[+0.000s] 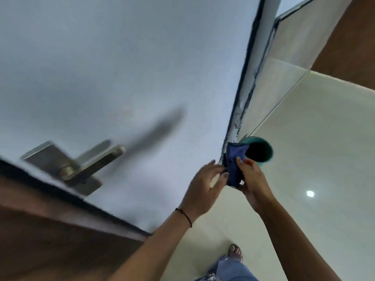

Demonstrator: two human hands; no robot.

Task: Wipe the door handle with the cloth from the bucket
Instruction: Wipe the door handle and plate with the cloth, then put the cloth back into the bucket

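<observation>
A dark blue cloth (235,163) hangs bunched between both hands, in front of the door's lower edge. My right hand (252,179) grips it from the right with thumb and fingers. Touching its left side are the fingertips of my left hand (205,185), fingers spread. Below and behind the cloth, a teal bucket (268,151) with a dark inside stands on the floor by the door frame. The metal lever door handle (95,165) on its square plate sits at the left on the pale grey door (121,67), well apart from both hands.
The door's dark edge and a brown wood surface (50,240) fill the lower left. Cream floor tiles (314,159) spread to the right, with a light reflection. My sandalled foot (235,253) and jeans leg show at the bottom. A door frame (249,94) runs up from the bucket.
</observation>
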